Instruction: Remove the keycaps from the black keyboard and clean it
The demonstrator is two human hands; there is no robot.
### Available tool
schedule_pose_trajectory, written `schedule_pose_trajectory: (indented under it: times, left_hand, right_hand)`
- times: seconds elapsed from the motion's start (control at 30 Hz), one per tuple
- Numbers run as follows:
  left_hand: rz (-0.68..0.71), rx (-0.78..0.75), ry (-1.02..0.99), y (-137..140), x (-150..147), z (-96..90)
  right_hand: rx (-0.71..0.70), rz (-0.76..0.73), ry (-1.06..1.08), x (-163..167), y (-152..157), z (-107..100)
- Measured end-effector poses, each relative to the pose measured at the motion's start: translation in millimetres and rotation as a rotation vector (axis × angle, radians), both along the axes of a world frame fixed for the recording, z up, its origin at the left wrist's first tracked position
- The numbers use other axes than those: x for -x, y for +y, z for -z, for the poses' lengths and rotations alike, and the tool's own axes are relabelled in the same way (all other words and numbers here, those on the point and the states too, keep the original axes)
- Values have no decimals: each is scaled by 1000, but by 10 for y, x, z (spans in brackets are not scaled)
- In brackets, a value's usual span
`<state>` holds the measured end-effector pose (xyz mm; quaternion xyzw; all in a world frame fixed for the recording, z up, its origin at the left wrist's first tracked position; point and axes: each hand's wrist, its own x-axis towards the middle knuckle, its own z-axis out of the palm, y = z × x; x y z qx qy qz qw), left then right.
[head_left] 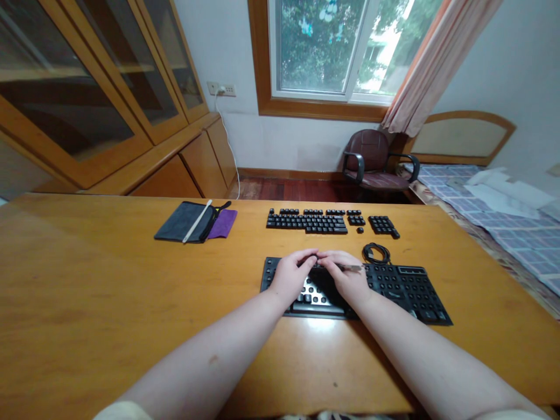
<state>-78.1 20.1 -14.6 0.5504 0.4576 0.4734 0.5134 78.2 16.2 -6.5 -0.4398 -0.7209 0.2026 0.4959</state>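
A black keyboard (413, 289) with its keycaps off lies on the desk below my hands, its bare switch posts showing. Above its upper middle part, my left hand (291, 274) pinches a small black piece (313, 257), apparently a keycap, between thumb and fingers. My right hand (350, 280) meets it fingertip to fingertip and grips a slim grey-brown tool (353, 268) that sticks out to the right. The tool's working end is hidden by the fingers. Behind the keyboard, the removed keycaps (308, 221) stand in keyboard order. A coiled black cable (376, 254) lies nearer.
At the left of the wooden desk (131, 303) lies a dark grey pouch (179, 221) with a white stick (198, 221) across it and a purple cloth (224, 224) beside it. Beyond the desk stand a brown armchair (371, 157), a bed (503, 216) and a glass-door cabinet (144, 128).
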Motion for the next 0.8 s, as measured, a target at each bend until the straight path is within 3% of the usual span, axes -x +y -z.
schedule_pose_trajectory:
  times: [0.33, 0.53, 0.8]
  left_hand:
    - [-41, 125, -193, 35, -27, -2]
    - [25, 65, -240, 31, -40, 56]
    - [57, 86, -263, 42, -36, 85]
  right_hand:
    - [-54, 53, -30, -31, 2, 3]
    - [36, -9, -184, -27, 38, 52]
    - [91, -18, -202, -28, 68, 74]
